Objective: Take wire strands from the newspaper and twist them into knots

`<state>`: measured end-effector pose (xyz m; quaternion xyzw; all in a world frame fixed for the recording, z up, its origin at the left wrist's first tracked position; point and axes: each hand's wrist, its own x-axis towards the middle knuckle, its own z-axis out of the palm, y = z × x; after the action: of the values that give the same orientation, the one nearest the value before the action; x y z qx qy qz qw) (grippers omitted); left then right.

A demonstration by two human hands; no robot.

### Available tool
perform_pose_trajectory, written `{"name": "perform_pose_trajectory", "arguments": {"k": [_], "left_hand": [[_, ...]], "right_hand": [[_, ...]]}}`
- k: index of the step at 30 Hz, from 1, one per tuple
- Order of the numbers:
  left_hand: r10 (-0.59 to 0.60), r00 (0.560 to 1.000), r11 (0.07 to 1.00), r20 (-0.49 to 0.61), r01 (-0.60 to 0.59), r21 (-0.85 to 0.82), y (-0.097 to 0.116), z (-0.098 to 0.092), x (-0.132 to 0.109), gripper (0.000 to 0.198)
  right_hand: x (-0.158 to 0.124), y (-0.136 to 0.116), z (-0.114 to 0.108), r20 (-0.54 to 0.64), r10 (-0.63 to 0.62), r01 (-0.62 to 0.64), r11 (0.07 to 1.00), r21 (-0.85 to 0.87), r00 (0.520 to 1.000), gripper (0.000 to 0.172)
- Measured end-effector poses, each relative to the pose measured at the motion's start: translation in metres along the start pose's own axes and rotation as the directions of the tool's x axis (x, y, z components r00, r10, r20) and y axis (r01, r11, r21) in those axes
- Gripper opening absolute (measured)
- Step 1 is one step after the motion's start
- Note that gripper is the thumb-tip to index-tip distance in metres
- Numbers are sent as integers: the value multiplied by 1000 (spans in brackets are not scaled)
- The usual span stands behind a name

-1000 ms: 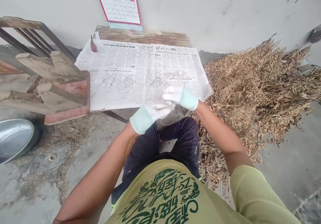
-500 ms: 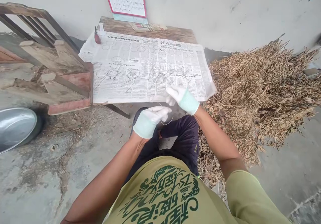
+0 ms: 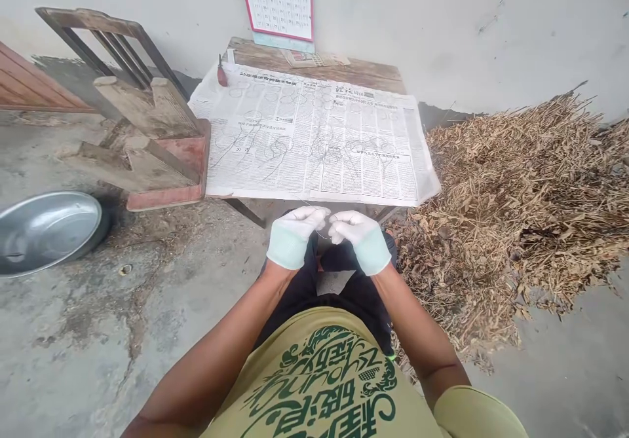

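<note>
My left hand point(image 3: 298, 233), in a white glove with a pale green cuff, is closed in a pinch on a thin wire point(image 3: 322, 234) that curves below the fingertips. Close beside it my right hand point(image 3: 358, 238), gloved alike, has its fingers pinched together at the same wire; the exact contact is too small to make out. Both hands are over my lap, just short of the table's front edge. Beyond them, several loops and tangles of thin wire point(image 3: 275, 150) lie on a newspaper point(image 3: 299, 186) spread over the table.
A red-handled tool point(image 3: 222, 74) and a desk calendar point(image 3: 280, 6) are on the wooden table point(image 3: 363, 74). Left are an upturned wooden stool point(image 3: 167, 196), a chair point(image 3: 93, 22) and a metal basin point(image 3: 54, 222). Dry stalks point(image 3: 521, 228) are heaped at right.
My right hand has come down from above the newspaper's front edge to beside my left hand. The view has swung a little left, so the table sits further right.
</note>
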<state>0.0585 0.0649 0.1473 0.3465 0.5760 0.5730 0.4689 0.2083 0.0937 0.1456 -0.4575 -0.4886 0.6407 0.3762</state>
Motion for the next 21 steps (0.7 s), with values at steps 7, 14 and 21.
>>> {"name": "perform_pose_trajectory", "arguments": {"k": [7, 14, 21], "left_hand": [[-1, 999, 998, -50, 4, 65, -3, -4, -7, 26], [-33, 999, 997, -18, 34, 74, -10, -8, -5, 26], [-143, 928, 972, 344, 67, 224, 7, -20, -13, 26]], "right_hand": [[-1, -7, 8, -83, 1, -5, 999, -49, 997, 18], [-5, 0, 4, -72, -57, 42, 981, -191, 996, 19], [6, -41, -26, 461, -466, 627, 305, -717, 755, 40]]}}
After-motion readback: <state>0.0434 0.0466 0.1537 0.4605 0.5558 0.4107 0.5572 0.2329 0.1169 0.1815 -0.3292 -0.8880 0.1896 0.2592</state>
